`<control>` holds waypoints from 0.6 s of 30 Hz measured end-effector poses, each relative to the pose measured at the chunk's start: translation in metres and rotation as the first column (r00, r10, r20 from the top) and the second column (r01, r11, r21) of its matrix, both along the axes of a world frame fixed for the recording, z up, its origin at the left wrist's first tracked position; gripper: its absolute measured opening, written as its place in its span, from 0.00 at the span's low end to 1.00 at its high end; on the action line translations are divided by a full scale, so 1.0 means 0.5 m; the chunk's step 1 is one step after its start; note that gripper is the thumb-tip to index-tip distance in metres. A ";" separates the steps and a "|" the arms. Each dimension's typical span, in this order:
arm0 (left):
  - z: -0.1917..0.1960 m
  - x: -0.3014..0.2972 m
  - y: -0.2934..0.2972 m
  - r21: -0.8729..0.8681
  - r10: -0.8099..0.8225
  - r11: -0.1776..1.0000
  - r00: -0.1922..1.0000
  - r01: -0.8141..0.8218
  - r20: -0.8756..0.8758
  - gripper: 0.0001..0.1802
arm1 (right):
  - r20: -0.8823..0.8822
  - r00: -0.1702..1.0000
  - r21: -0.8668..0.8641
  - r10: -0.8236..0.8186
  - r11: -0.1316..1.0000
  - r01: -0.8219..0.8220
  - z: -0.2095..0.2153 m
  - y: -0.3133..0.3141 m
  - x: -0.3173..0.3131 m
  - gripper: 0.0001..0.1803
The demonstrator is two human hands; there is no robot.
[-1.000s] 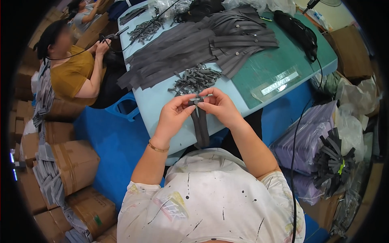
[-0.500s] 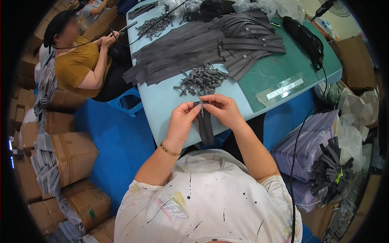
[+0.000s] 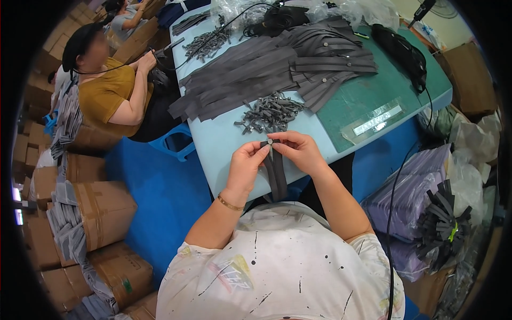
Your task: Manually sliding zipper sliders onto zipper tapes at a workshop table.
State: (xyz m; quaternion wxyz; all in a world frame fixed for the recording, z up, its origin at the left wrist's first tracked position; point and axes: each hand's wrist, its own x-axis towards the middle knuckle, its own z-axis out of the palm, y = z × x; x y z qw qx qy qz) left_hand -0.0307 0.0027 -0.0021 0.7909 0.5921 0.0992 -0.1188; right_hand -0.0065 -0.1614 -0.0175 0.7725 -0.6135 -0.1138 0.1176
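Observation:
At the near edge of the table I hold a dark grey zipper (image 3: 277, 176) by its upper end. My left hand (image 3: 246, 162) pinches one side of the tape between thumb and fingers. Opposite it, my right hand (image 3: 300, 151) is closed on the other side. A small round metal piece (image 3: 270, 141) shows between my fingertips; its exact kind is too small to tell. The zipper's tape hangs down over the table edge toward my lap. Just beyond my hands lies a heap of grey zipper sliders (image 3: 272, 110).
Many dark grey zippers (image 3: 234, 74) are spread across the table, beside a green mat (image 3: 354, 114). Another slider pile (image 3: 208, 44) and a black bag (image 3: 400, 56) lie farther off. A co-worker (image 3: 109, 96) sits at left. Cartons (image 3: 104, 213) and wrapped purple bundles (image 3: 408, 186) flank me.
The view has shifted slightly, so everything sits a little lower and farther right. The round metal piece between my fingertips now shows more plainly. Both hands keep their pinch.

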 end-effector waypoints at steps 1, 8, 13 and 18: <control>0.000 0.000 0.000 0.000 -0.002 1.000 1.000 0.002 0.000 0.08 | 0.004 1.000 -0.007 0.000 1.000 0.000 0.000 0.000 0.000 0.13; 0.004 0.004 0.008 0.198 -0.041 0.980 0.993 0.018 0.110 0.08 | 0.019 0.999 -0.092 0.029 0.995 -0.027 -0.007 -0.003 0.006 0.14; 0.000 0.002 0.010 0.216 -0.055 0.976 0.989 0.024 0.137 0.08 | -0.008 0.999 -0.058 0.031 0.998 -0.032 0.003 -0.001 0.003 0.14; 0.000 -0.006 0.004 0.002 -0.115 0.993 0.993 0.115 0.000 0.09 | -0.047 0.999 0.031 0.026 0.999 -0.024 -0.002 -0.007 0.002 0.14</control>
